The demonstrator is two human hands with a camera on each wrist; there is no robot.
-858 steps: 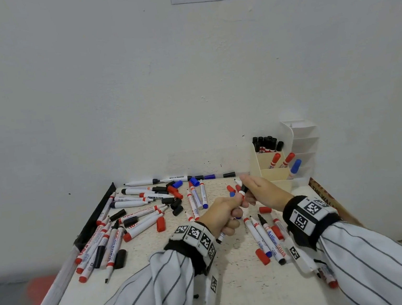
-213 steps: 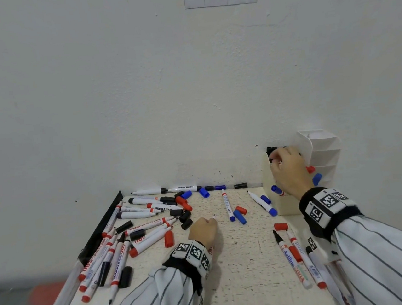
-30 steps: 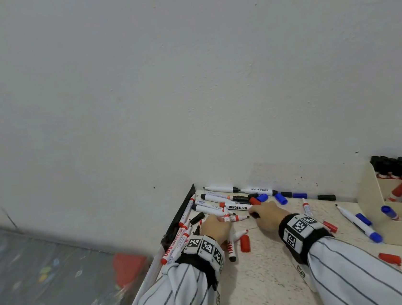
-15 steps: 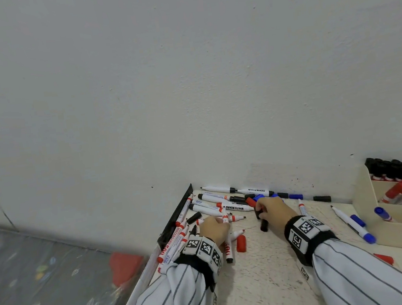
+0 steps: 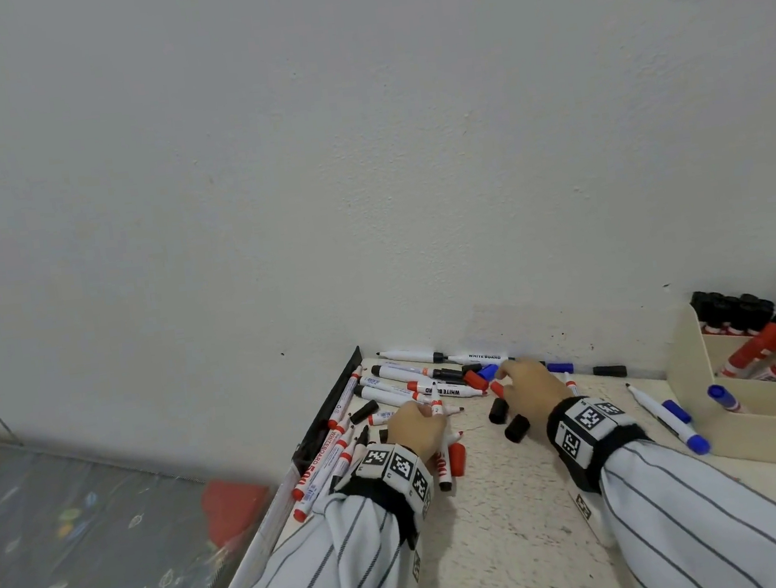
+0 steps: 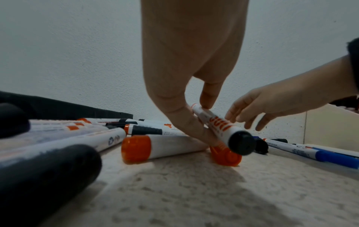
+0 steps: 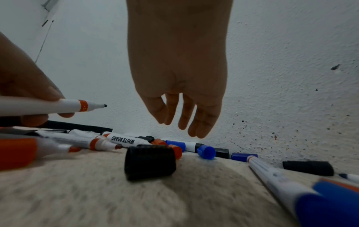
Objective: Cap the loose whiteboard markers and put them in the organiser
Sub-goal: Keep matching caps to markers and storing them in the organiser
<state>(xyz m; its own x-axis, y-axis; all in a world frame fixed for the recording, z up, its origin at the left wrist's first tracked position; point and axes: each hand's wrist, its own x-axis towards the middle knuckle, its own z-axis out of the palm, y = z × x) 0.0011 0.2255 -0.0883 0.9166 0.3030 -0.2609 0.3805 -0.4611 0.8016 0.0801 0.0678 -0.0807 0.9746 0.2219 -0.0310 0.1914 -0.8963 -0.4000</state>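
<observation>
Markers lie scattered over the left back corner of the counter [image 5: 497,547], most of them uncapped, with loose caps among them; one marker [image 6: 217,124] is up off the surface, pinched by its white barrel between thumb and fingers [image 6: 207,98] of the left hand [image 5: 416,428], bare tip pointing right. The right hand [image 5: 529,386] hovers just above the caps near the wall [image 5: 363,175], fingers hanging loosely spread and holding nothing. These pens look light, stiff and smooth, so they will likely roll if nudged; the mid-barrel is the sensible hold, leaving the tip end free for a cap. The caps, such as the black cap [image 7: 150,162] lying nearest the right hand, are short and round and want a fingertip pinch. The wall closes off the back, and a dark strip [image 5: 329,411] runs along the counter's left edge with a drop beyond it, so anything that rolls that way may fall. Open counter lies toward the person, and the organiser [image 5: 693,355] stands well apart to the right, already holding capped markers
</observation>
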